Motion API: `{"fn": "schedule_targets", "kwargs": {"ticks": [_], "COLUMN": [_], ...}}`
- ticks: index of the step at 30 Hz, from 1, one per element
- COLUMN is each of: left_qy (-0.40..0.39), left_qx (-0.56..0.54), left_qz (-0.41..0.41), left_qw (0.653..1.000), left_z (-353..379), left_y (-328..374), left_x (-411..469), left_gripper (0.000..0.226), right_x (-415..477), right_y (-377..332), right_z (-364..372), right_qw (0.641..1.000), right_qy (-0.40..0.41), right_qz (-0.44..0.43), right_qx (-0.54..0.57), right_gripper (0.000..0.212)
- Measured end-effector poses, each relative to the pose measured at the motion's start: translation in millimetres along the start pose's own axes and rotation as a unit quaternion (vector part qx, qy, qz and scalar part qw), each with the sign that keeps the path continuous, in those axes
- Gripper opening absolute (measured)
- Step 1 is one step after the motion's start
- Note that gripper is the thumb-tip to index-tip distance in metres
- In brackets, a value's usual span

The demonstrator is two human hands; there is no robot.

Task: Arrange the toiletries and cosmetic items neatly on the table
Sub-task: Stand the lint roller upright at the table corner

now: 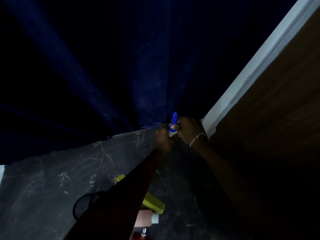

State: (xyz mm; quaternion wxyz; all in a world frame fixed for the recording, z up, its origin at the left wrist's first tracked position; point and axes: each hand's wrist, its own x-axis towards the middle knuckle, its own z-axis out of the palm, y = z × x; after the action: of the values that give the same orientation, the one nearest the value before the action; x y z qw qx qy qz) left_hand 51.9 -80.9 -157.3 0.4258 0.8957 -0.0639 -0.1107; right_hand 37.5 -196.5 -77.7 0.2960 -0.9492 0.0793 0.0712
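Both hands, left [163, 138] & right [187, 129], clamped on blue-white sprayer [173, 124], far table [52, 179] corner

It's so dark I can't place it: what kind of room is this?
Probably a bedroom or dressing corner at home. A dark marble-look table holds a green comb and a pink bottle, with a blue curtain behind it.

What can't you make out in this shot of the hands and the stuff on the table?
All in the head view:
- Blue and white item: both hands, left hand and right hand, cover its body, so its kind is unclear.
- Green comb: partly behind the left sleeve.
- Pink bottle: partly hidden by the sleeve.
- Red bottle: cut off by the bottom edge.
- Black ring: dim, partly covered.
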Motion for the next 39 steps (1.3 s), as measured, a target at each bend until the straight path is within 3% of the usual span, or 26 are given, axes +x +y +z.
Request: {"fn": "schedule_targets", "kwargs": {"ticks": [12,17,20,23,27,30,35,39], "left_qy": [-0.081,-0.141,-0.172,-0.136,-0.098,-0.032,0.000,0.005], "left_qx": [0.007,0.021,0.044,0.087,0.138,0.175,0.235,0.245], "left_qz": [-0.005,0.006,0.033,0.080,0.104,0.177,0.204,0.205], "left_qw": [0.997,0.990,0.983,0.984,0.980,0.968,0.951,0.948], "left_z": [-22,-28,-50,-65,-85,-102,-130,-152], "left_y": [10,-3,6,2,-8,-15,-34,-56], "left_x": [3,-7,-19,-32,-61,-88,-150,-205], "left_gripper": [0.039,0.069,0.075,0.088,0.082,0.075,0.075,0.074], "right_x": [3,1,1,-3,-22,-50,-116,-169], "right_y": [3,5,8,8,5,6,-17,-46], "right_z": [0,1,2,2,4,12,17,44], "right_qw": [1.000,0.999,0.999,1.000,0.998,0.994,0.979,0.991], "right_qy": [-0.008,-0.019,-0.018,-0.014,0.037,0.076,0.140,0.098], "right_qz": [0.000,0.026,0.032,0.023,0.031,0.012,-0.061,-0.052], "right_qx": [0.029,0.027,0.020,-0.005,-0.051,-0.081,-0.139,-0.074], "right_gripper": [0.016,0.017,0.017,0.021,0.065,0.087,0.088,0.093]}}
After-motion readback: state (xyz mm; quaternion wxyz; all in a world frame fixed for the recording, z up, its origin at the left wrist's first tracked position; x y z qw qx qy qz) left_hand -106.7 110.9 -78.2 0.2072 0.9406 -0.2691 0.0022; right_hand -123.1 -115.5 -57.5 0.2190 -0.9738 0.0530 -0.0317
